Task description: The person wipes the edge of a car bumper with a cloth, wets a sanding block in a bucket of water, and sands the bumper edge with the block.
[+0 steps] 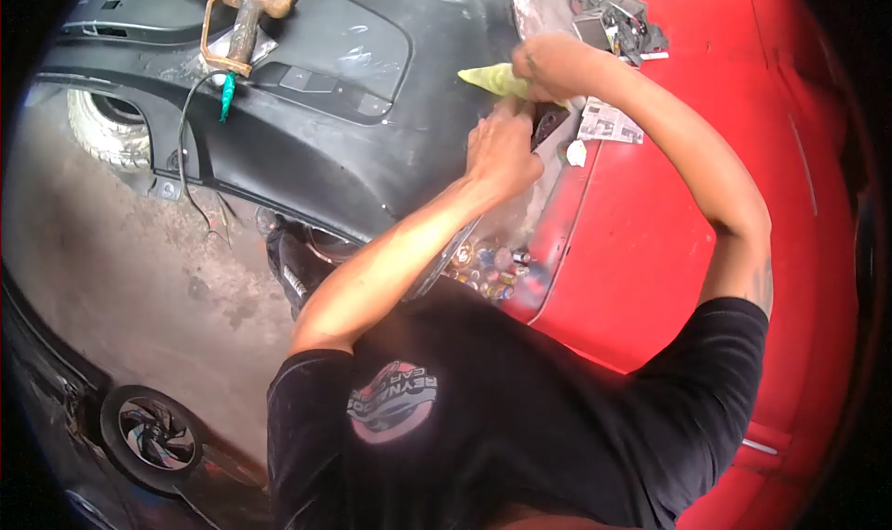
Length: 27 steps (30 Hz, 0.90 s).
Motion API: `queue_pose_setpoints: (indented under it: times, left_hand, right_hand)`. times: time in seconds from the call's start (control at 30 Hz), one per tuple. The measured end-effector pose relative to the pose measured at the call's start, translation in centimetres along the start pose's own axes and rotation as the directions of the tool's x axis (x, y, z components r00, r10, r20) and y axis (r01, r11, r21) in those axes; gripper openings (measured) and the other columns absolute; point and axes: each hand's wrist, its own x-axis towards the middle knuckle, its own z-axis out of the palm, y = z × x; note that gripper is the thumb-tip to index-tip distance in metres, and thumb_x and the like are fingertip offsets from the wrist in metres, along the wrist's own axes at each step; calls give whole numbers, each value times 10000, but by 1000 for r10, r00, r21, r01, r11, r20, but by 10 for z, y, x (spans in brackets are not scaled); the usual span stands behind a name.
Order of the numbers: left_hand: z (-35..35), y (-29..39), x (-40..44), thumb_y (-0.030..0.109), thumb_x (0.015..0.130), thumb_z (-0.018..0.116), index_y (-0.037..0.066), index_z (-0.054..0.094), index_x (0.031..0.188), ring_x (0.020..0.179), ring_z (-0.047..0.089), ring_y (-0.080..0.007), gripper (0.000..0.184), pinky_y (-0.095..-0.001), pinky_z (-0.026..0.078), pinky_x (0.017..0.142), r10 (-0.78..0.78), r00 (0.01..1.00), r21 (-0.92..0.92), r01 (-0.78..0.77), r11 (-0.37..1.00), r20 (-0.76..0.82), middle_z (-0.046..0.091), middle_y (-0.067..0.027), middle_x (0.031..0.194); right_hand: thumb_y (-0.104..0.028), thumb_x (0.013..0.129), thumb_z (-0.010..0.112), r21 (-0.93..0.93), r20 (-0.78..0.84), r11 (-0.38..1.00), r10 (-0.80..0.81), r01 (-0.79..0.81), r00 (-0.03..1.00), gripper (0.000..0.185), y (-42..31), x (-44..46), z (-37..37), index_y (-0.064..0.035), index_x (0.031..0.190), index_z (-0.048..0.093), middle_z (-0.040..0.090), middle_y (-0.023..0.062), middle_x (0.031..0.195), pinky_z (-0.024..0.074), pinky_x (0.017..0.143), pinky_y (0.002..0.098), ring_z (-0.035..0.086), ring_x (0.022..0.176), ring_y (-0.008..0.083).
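Together, two hands work at a yellow-green cloth (pixel 492 79), upper centre of the frame.
The right hand (pixel 555 67) grips it, its pointed end jutting left over the black car panel (pixel 316 149); the left hand (pixel 505 151) curls just below, its grip unclear. Newspaper (pixel 609 124) lies to their right.

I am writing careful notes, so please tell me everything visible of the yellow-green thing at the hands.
The yellow-green thing tapers to a tip pointing picture-left, over the black panel. It looks soft, maybe cloth or plastic. The right hand covers its wide end, hiding part; the left hand has fingers at its lower edge.
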Motion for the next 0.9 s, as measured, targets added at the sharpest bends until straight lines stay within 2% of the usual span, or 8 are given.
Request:
queue_pose_setpoints:
  times: [0.17, 0.27, 0.43, 0.5, 0.63, 0.73, 0.8, 0.9]
  left_hand:
    - [-8, -1, 3, 88, 791, 645, 26, 620, 1253, 1067, 629, -507, 467, -585, 512, 902, -42, 999, 73, 40, 997, 34, 558, -242, 1304]
    - [-3, -9, 0, 92, 794, 648, 26, 627, 1243, 1083, 626, -496, 454, -575, 514, 910, -4, 1000, 70, 4, 998, -5, 569, -247, 1289]
    - [-6, -4, 2, 74, 796, 640, 36, 640, 1234, 1081, 631, -490, 439, -575, 514, 916, -44, 999, 69, 42, 997, 16, 575, -248, 1283]
    - [-7, -3, 1, 65, 798, 635, 40, 647, 1225, 1083, 633, -486, 429, -576, 514, 916, -69, 997, 73, 66, 995, 37, 580, -244, 1281]
    - [3, -9, -1, 7, 733, 686, -7, 675, 1116, 1103, 627, -477, 384, -569, 537, 899, -45, 999, 15, 45, 999, 18, 558, -238, 1245]
    - [2, -9, 2, -3, 732, 682, -3, 693, 1081, 1101, 626, -478, 349, -570, 537, 890, -22, 1000, 6, 22, 1000, 0, 562, -244, 1236]
    - [6, -8, 1, -5, 734, 681, -3, 700, 1065, 1098, 625, -481, 332, -570, 536, 889, -18, 1000, 13, 18, 1000, 5, 564, -249, 1229]
    - [7, -9, 4, 1, 736, 685, -3, 695, 1069, 1070, 631, -490, 334, -577, 532, 888, 5, 1000, 40, -4, 999, -17, 567, -256, 1217]
  right_hand:
    - [-221, 870, 698, -401, 29, 914, 75, -57, 997, 215, 30, 90, 28, -50, 979, 769, 776, 131, 960, 595, 824, 441, 759, 925, 322]
    - [-206, 869, 690, -405, -128, 901, 114, -157, 985, 227, 82, 128, 57, -56, 1024, 764, 780, 129, 984, 596, 837, 432, 761, 941, 313]
    - [-226, 877, 672, -424, -34, 906, 1, -15, 999, 278, 57, 100, 28, -50, 1084, 731, 775, 151, 972, 594, 822, 431, 757, 932, 325]
    - [-229, 908, 622, -208, 48, 958, -194, 199, 980, 202, 34, 68, 13, -58, 896, 731, 719, 178, 797, 581, 712, 459, 732, 784, 372]
    - [-221, 863, 656, -204, 59, 953, -217, 225, 974, 182, 1, 17, 0, -73, 808, 747, 674, 151, 678, 567, 638, 472, 706, 675, 373]
    - [-217, 838, 670, -159, 351, 987, 25, 33, 936, 157, -25, -13, -30, -99, 794, 764, 700, 93, 777, 567, 733, 432, 703, 787, 321]
    - [-236, 854, 670, -208, 76, 964, -151, 164, 986, 175, -25, -30, -20, -138, 746, 765, 703, 26, 900, 523, 862, 393, 663, 980, 262]
    - [-244, 911, 658, -465, 38, 871, -161, 159, 986, 169, -22, -7, -10, -139, 848, 775, 756, 13, 971, 507, 861, 376, 641, 1080, 235]
